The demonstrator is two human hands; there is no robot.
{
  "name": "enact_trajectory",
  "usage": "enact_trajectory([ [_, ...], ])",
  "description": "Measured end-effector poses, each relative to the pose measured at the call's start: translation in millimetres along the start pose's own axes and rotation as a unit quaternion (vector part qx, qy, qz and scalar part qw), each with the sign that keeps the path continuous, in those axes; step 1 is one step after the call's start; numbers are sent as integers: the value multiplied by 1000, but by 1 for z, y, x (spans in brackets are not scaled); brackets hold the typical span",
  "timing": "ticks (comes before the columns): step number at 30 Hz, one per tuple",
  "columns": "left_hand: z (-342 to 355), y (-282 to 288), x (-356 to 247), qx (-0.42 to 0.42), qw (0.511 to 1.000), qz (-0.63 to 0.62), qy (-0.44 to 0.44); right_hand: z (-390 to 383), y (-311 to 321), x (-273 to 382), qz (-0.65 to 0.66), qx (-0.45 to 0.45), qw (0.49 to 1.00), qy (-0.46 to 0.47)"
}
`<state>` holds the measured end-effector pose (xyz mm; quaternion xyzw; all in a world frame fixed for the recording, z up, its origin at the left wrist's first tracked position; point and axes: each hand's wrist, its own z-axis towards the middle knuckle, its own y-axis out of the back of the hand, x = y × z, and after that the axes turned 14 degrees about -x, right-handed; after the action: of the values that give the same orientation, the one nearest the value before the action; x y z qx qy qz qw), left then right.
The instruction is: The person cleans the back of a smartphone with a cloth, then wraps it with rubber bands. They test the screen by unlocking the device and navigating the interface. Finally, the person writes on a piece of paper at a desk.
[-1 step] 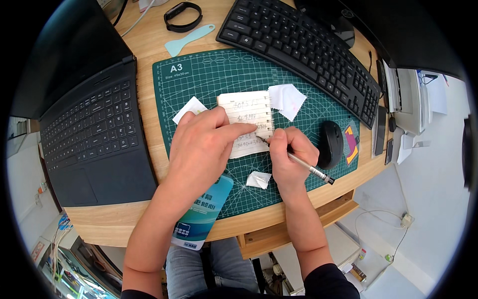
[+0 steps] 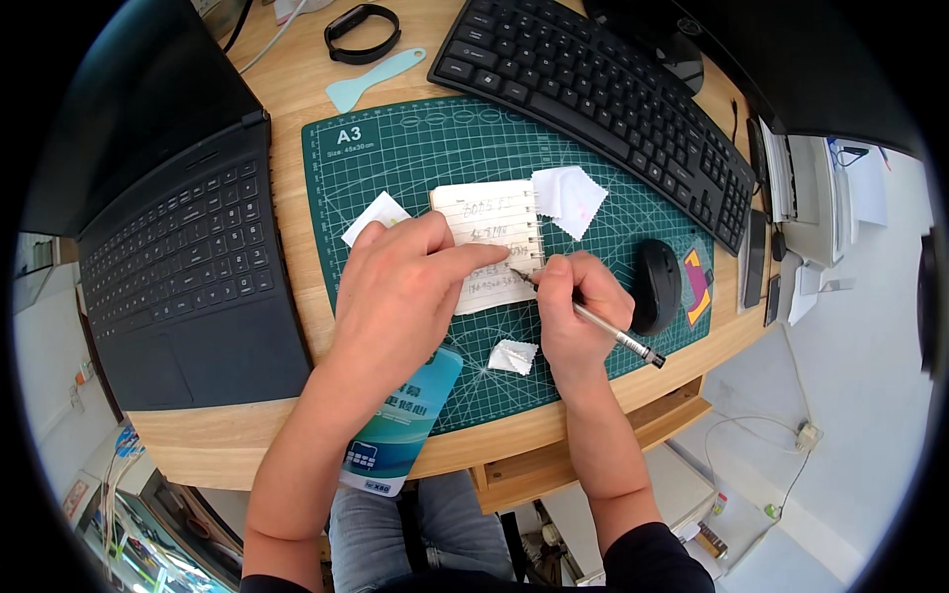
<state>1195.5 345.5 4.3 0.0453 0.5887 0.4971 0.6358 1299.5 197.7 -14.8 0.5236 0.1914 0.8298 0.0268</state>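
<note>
A small spiral notepad (image 2: 484, 203) with handwriting on its lined page lies on a green cutting mat (image 2: 435, 138), its wire rings on the right side. My left hand (image 2: 400, 282) rests over the notepad's left side and holds nothing. Its index finger stretches across the page, while the other fingers are partly bent. A slim pen (image 2: 618, 336) with a grey barrel and dark end is gripped in my right hand (image 2: 583, 306). The pen's tip touches or hovers just over the page, close to my left index fingertip; which, I cannot tell.
Around the notepad lie a white cloth (image 2: 570, 203), a crumpled foil wrapper (image 2: 513, 357) and a blue-green package (image 2: 405, 425) under my left forearm. A laptop (image 2: 188, 277) stands left, a keyboard (image 2: 603, 109) and mouse (image 2: 655, 287) right. Behind are a pale-blue scraper (image 2: 376, 79) and black wristband (image 2: 364, 35).
</note>
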Motion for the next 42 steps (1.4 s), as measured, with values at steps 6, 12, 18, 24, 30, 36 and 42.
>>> enact_trajectory([
  [6, 0, 0, 0, 5, 1000, 2, 4, -1, 2, -2, 6, -22, 1000, 12],
  [12, 3, 2, -2, -5, 1000, -7, -8, -5, 10, -9, 97, -107, 990, -4],
  [18, -1, 20, -17, 17, 973, -184, 140, 7, 31, 29, 235, 22, 956, -174],
  [24, -13, 31, -34, 73, 952, -250, 164, 12, 51, 75, 200, 146, 951, -186],
  [30, -22, 31, -51, 73, 973, -202, 87, -4, 44, 76, 122, 175, 957, -196],
  [36, -64, 53, -83, 132, 969, -187, 90, -60, 65, 84, 195, 115, 917, -329],
  [42, -149, 67, -128, 150, 969, -123, 151, -161, 95, 121, 169, 32, 850, -499],
])
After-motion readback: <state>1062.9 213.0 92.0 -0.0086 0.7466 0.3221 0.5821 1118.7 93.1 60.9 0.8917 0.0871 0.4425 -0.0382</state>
